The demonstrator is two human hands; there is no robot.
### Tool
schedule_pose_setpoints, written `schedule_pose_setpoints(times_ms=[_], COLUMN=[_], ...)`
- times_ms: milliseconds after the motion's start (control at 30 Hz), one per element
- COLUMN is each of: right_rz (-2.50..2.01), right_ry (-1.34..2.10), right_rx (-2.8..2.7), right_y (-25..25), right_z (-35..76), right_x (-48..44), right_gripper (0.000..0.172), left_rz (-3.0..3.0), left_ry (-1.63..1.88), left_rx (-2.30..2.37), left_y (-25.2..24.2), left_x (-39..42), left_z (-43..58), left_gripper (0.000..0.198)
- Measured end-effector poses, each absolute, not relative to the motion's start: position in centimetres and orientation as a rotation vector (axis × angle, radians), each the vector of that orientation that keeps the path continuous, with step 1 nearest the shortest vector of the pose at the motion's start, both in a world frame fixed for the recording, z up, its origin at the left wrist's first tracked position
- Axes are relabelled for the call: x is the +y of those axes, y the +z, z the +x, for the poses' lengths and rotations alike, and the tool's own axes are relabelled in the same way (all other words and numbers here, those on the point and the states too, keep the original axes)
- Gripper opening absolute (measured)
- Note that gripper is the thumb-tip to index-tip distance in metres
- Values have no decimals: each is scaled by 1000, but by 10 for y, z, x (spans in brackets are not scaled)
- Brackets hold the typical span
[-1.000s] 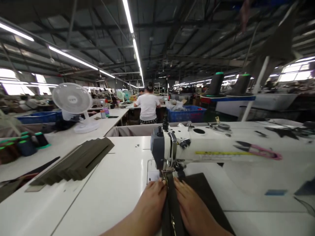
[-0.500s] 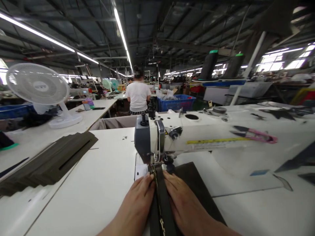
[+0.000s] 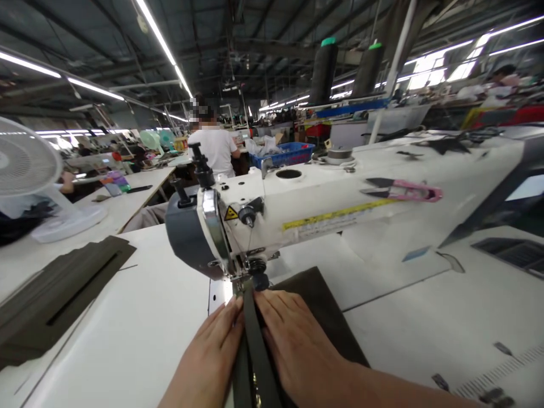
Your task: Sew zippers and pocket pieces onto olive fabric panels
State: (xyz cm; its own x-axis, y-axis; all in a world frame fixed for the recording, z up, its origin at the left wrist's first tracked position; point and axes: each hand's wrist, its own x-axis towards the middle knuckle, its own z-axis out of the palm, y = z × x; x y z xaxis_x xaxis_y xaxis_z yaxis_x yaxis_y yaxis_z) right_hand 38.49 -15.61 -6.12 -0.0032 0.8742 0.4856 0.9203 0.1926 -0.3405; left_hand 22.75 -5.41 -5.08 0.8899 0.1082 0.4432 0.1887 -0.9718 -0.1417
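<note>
A dark olive piece of fabric (image 3: 317, 294) lies on the white table under the head of a white sewing machine (image 3: 323, 195). Along it runs a zipper (image 3: 255, 381) with gold-coloured teeth, partly covered by a folded strip of the cloth. My left hand (image 3: 210, 354) rests flat on the left side of the strip, fingertips close to the lit presser foot (image 3: 240, 282). On the other side, my right hand (image 3: 295, 343) lies with fingers outstretched on the fabric, tips just before the foot. The needle's point cannot be made out.
Stacked olive pieces (image 3: 68, 289) lie at the left, near a white fan (image 3: 25, 164). Pink-handled thread snips (image 3: 408, 190) rest on the machine arm. Beyond are a person in a white shirt (image 3: 212, 147), a blue crate (image 3: 289, 153) and black thread cones (image 3: 324, 71).
The view has turned right and come closer to the machine. Both hands stay on the fabric beside the strip, and the folded strip now covers more of the zipper teeth.
</note>
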Motion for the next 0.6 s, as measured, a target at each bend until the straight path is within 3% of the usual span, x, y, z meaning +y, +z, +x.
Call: schedule_pose_setpoints(times_ms=[400, 600], right_rz=[-1639, -1568], right_ry=[-143, -251], right_rx=[-2019, -2061], right_y=[-59, -60], right_z=[385, 383], right_x=[-156, -155], right_gripper=[54, 49], left_rz=[-2930, -2889], left_ry=[-564, -641], left_rx=[-240, -144], left_y=[-48, -49], left_x=[-52, -46], left_z=[223, 225], left_gripper=[42, 43])
